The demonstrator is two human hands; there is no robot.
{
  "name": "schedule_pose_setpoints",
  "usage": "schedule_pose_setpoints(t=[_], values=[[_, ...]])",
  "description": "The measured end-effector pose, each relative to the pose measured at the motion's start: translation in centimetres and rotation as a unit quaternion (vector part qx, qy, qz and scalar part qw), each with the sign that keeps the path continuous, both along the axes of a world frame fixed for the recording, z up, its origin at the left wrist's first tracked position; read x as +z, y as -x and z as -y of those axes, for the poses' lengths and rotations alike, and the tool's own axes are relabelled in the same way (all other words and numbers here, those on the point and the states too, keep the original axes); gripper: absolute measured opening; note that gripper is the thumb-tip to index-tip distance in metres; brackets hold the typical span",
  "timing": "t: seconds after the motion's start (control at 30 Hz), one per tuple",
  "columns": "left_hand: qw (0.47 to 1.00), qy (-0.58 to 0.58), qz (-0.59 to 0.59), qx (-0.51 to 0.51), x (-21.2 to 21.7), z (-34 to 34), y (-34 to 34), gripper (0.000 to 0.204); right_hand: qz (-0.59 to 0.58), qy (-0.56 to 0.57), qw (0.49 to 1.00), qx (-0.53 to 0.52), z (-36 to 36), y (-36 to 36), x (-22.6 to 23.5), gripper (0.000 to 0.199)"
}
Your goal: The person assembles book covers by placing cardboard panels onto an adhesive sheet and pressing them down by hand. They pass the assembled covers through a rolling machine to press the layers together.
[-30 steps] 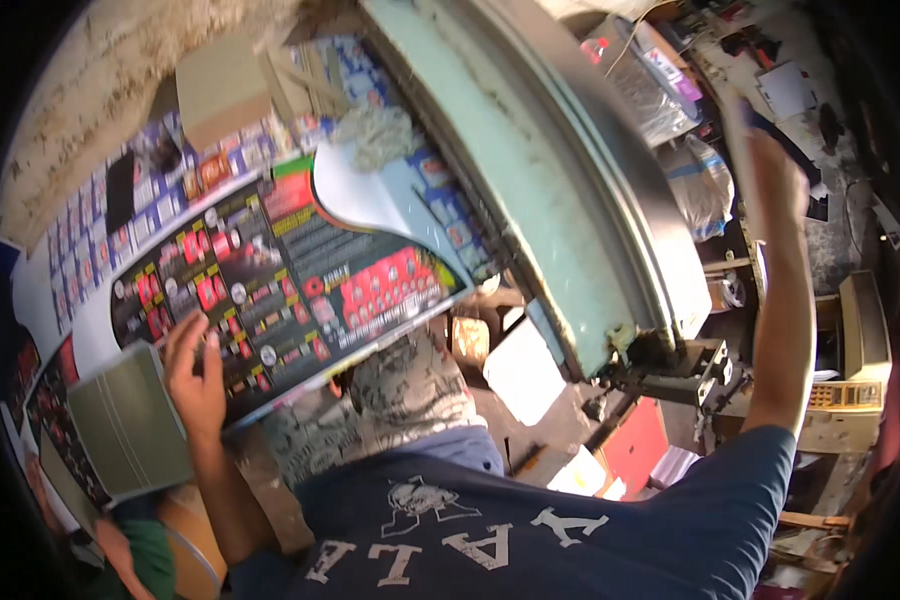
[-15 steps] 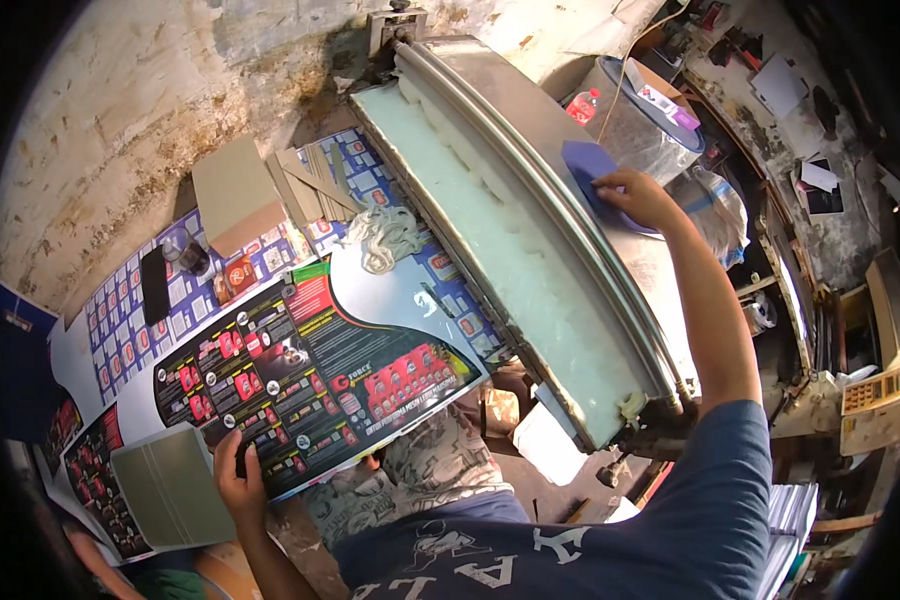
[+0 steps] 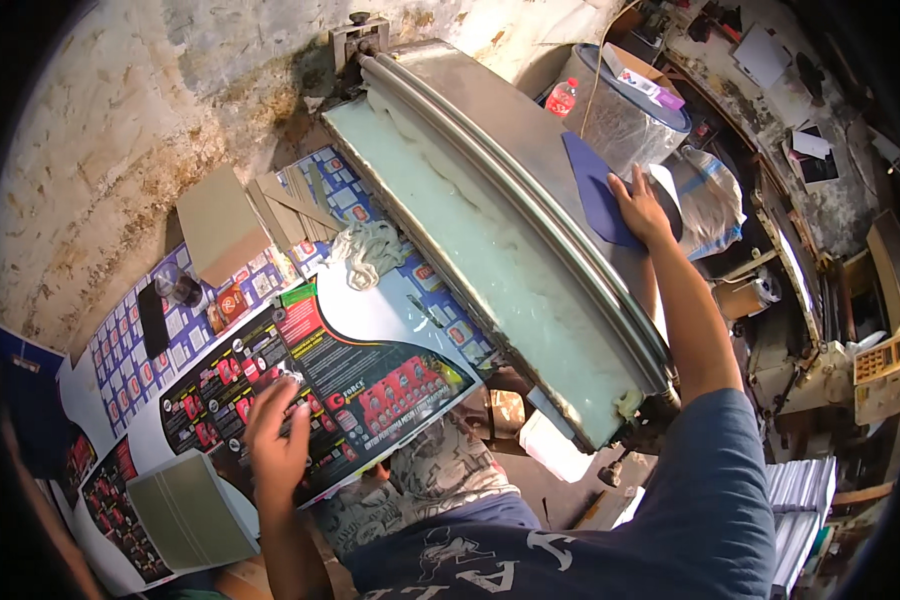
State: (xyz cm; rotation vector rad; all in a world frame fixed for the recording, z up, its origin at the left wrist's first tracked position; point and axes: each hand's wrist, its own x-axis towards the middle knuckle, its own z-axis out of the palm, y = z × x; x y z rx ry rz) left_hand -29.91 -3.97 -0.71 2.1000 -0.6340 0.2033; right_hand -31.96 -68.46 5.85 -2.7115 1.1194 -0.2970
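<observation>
Here, holding a blue sheet [image 3: 598, 190] in right hand [image 3: 647, 212] (beside the metal roller [image 3: 568, 248]), with left hand [image 3: 278, 440] loosely wide over printed poster [image 3: 345, 385].

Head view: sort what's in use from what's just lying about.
Seemingly in use:
blue sheet, at the right hand
poster, under the left hand
roller machine

Apparently just lying about:
bottle
rag
cup

Your right hand [image 3: 646, 212]: on blue sheet [image 3: 592, 190], near metal rollers [image 3: 510, 190] | your left hand [image 3: 278, 438]: spread over printed poster [image 3: 342, 350], near grey-green board [image 3: 190, 510].
</observation>
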Motion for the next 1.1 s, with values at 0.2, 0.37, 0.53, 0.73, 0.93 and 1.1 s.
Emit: schedule_pose_setpoints(t=[0.2,0.37,0.53,0.73,0.93,1.1], values=[[0.979,0.081,0.051,-0.181,4.0,12.2,-2.5,0.031,-0.110,-0.006,0.994,0.026,-7.9,-2.1,1.4,0.098],[0.949,0.159,-0.174,-0.209,4.0,24.8,-2.7,0.034,-0.176,-0.047,0.981,0.071,-10.1,-2.8,2.0,0.094],[0.841,0.260,-0.452,-0.142,3.5,31.9,-2.1,0.036,-0.191,-0.066,0.978,0.047,-10.6,-2.8,2.3,0.095],[0.748,0.297,-0.580,-0.125,3.4,33.3,-1.9,0.026,-0.180,-0.060,0.980,0.057,-10.8,-2.9,2.2,0.095],[0.682,0.325,-0.638,-0.147,2.5,33.4,-2.6,0.022,-0.185,-0.055,0.979,0.058,-10.6,-3.0,2.2,0.097],[0.702,0.343,-0.610,-0.134,3.0,33.1,-2.2,0.019,-0.205,-0.072,0.974,0.063,-10.5,-3.0,2.7,0.101]])
